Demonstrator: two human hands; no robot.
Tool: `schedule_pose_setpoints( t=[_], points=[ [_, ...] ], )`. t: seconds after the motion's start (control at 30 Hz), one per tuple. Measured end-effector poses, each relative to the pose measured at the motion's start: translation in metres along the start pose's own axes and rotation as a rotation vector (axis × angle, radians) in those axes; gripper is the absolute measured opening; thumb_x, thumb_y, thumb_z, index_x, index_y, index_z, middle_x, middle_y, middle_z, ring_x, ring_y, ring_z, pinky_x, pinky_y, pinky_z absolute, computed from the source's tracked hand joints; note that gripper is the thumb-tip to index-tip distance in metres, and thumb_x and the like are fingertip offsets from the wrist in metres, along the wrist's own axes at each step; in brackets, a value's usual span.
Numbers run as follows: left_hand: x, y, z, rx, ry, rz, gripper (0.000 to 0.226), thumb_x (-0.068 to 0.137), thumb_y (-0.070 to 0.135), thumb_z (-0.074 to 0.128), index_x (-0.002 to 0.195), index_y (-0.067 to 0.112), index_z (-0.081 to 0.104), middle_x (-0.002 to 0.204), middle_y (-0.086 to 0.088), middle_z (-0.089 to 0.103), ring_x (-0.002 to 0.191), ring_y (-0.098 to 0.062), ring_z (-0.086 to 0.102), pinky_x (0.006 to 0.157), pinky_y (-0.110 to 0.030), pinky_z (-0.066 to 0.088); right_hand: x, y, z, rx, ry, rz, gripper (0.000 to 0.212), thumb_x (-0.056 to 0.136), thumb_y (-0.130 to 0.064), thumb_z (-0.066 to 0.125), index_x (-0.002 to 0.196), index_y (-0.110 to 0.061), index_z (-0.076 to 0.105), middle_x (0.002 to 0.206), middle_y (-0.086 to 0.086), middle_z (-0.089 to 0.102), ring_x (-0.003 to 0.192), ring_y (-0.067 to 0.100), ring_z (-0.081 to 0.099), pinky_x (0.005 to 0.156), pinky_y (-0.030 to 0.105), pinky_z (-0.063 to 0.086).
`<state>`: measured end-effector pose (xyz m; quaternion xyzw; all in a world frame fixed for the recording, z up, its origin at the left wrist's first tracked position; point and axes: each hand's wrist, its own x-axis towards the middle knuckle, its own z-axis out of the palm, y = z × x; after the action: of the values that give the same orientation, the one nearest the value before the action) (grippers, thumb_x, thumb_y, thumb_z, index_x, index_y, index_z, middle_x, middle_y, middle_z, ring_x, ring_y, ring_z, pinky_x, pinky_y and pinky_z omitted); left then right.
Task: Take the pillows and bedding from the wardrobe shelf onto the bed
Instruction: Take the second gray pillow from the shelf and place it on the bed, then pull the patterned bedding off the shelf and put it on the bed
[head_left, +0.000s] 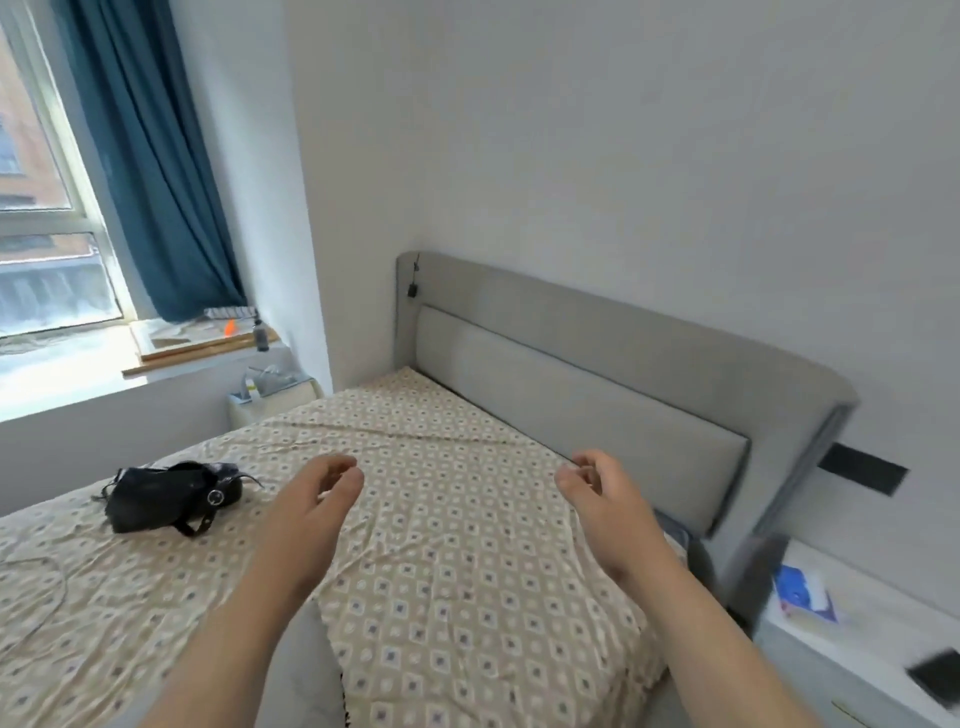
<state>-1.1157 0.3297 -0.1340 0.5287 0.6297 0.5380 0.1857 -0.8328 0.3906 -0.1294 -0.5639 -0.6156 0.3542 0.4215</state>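
Bed (457, 545): fills the middle of the view, its long axis running from the near lower left up toward the headboard at the right; a beige sheet with a small diamond print covers it, creased in several places.
Headboard (597, 374): grey, padded, standing against the white wall at the far right end of the bed.
Pillows and bedding: none lie on the sheet in view; the wardrobe shelf is outside the frame, so where they are cannot be told.
Left hand (317, 499): bare, held above the sheet near the middle of the bed, fingers loosely curled and pointing toward the headboard, grasping nothing.
Right hand (602, 493): bare, level with the left and well apart from it, close to the headboard's lower edge, fingers half bent, nothing in it.
Forearms: both reach in from the bottom edge, roughly parallel.
Black bag (166, 496): lies on the sheet to the left of the left hand, straps spread loose.
Window (47, 208): at the far left, with a dark teal curtain (150, 156) drawn to its right side.
Windowsill: carries a flat board and a small dark bottle (260, 335).
Nightstand (857, 623): white, at the lower right beside the bed, with a blue-and-white packet and a dark flat object on top.
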Motion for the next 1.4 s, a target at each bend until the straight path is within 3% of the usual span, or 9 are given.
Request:
schedule_pose_setpoints(
  t=[0.1,0.27,0.4,0.53,0.73,0.9,1.1,1.2,1.4],
  points=[
    [0.004,0.053,0.051,-0.007,-0.064,0.133,0.023,0.094,0.031,0.054,0.114,0.023,0.061,0.108,0.011,0.061,0.094,0.011,0.052,0.072,-0.011,0.037,-0.005,0.001,-0.068,0.001,0.112,-0.044,0.039,0.092,-0.045,0.057,0.125,-0.023,0.051,0.108,-0.01,0.056,0.098,0.006,0.055,0.083,0.03,0.042],
    [-0.001,0.134,0.133,-0.072,-0.211,0.279,0.029,0.094,0.037,0.053,0.121,0.026,0.059,0.113,0.011,0.059,0.101,-0.001,0.054,0.075,-0.013,0.036,-0.026,0.01,-0.171,-0.042,0.267,-0.068,0.038,0.093,-0.047,0.055,0.124,-0.026,0.051,0.115,-0.003,0.056,0.096,-0.002,0.051,0.073,0.021,0.039],
    [-0.011,0.19,0.2,-0.162,-0.353,0.346,0.03,0.094,0.04,0.052,0.121,0.027,0.057,0.117,0.009,0.059,0.11,-0.01,0.053,0.079,-0.02,0.038,-0.05,0.017,-0.245,-0.063,0.419,-0.058,0.037,0.092,-0.045,0.057,0.122,-0.023,0.053,0.114,-0.001,0.057,0.102,0.012,0.054,0.081,0.028,0.039],
    [-0.038,0.238,0.276,-0.262,-0.508,0.415,0.039,0.092,0.043,0.053,0.126,0.023,0.055,0.124,0.004,0.057,0.113,-0.013,0.051,0.086,-0.028,0.037,-0.088,0.032,-0.314,-0.133,0.531,-0.002,0.036,0.091,-0.05,0.053,0.12,-0.029,0.051,0.112,-0.01,0.057,0.1,0.001,0.052,0.079,0.026,0.038],
    [-0.101,0.306,0.387,-0.387,-0.813,0.534,0.06,0.08,0.056,0.048,0.13,0.022,0.055,0.125,0.008,0.058,0.117,-0.013,0.052,0.094,-0.031,0.039,-0.16,0.061,-0.409,-0.191,0.803,0.156,0.045,0.089,-0.055,0.051,0.128,-0.032,0.047,0.121,-0.01,0.053,0.109,0.009,0.052,0.082,0.028,0.038],
    [-0.147,0.353,0.467,-0.49,-1.058,0.558,0.062,0.077,0.063,0.048,0.13,0.032,0.053,0.129,0.009,0.057,0.119,-0.015,0.052,0.093,-0.03,0.04,-0.215,0.074,-0.459,-0.23,1.035,0.282,0.053,0.081,-0.063,0.05,0.127,-0.036,0.048,0.123,-0.012,0.053,0.112,0.009,0.052,0.087,0.032,0.041],
    [-0.202,0.402,0.539,-0.608,-1.334,0.619,0.043,0.088,0.05,0.053,0.129,0.037,0.053,0.131,0.017,0.053,0.124,-0.01,0.047,0.089,-0.026,0.036,-0.274,0.079,-0.497,-0.366,1.332,0.449,0.042,0.089,-0.053,0.054,0.124,-0.032,0.05,0.123,-0.007,0.055,0.109,0.011,0.053,0.081,0.029,0.041],
    [-0.219,0.419,0.558,-0.646,-1.402,0.653,0.041,0.089,0.05,0.054,0.128,0.039,0.053,0.131,0.019,0.053,0.125,-0.009,0.046,0.09,-0.026,0.036,-0.293,0.073,-0.5,-0.398,1.42,0.494,0.042,0.089,-0.049,0.056,0.125,-0.029,0.051,0.125,-0.005,0.056,0.112,0.012,0.053,0.092,0.035,0.042],
    [-0.275,0.458,0.578,-0.728,-1.596,0.783,0.04,0.087,0.053,0.052,0.126,0.044,0.051,0.13,0.019,0.05,0.124,-0.01,0.045,0.093,-0.031,0.037,-0.346,0.055,-0.491,-0.509,1.609,0.658,0.044,0.089,-0.056,0.05,0.128,-0.036,0.046,0.127,-0.013,0.051,0.114,0.006,0.048,0.091,0.031,0.041]
  ],
)
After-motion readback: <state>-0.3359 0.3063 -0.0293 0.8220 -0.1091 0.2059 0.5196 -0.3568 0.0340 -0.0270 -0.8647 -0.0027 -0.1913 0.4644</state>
